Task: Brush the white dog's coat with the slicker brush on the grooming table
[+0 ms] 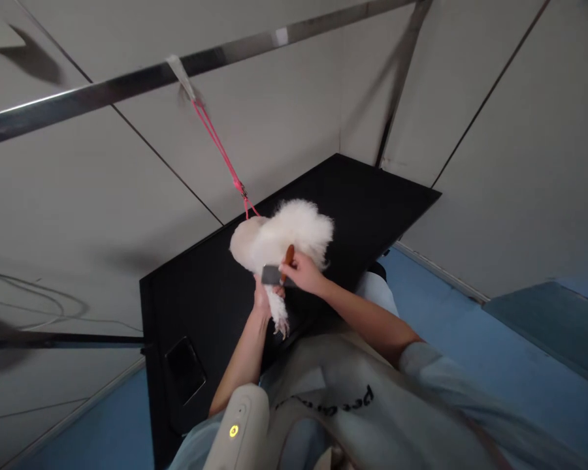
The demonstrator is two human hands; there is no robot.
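Note:
A small white fluffy dog (294, 232) is on the black table, with a smooth, pale rounded part at its left end. My right hand (302, 271) is closed around the brown handle of a slicker brush (271, 275). The brush's flat grey head lies against the upper part of the dog's leg (277, 305). From below and to the left, my left hand (261, 297) grips that same leg, its fingers partly hidden behind the leg and brush. The paw sticks out downward, past my left hand, toward my body.
A pink cord loop (218, 143) hangs from a metal bar (127, 85) down to the dog. On the left of the black table (372, 189) lies a dark phone (185, 370). Pale wall panels stand behind; the floor (451, 320) is blue. A pale device (242, 424) with a yellow light is near my chest.

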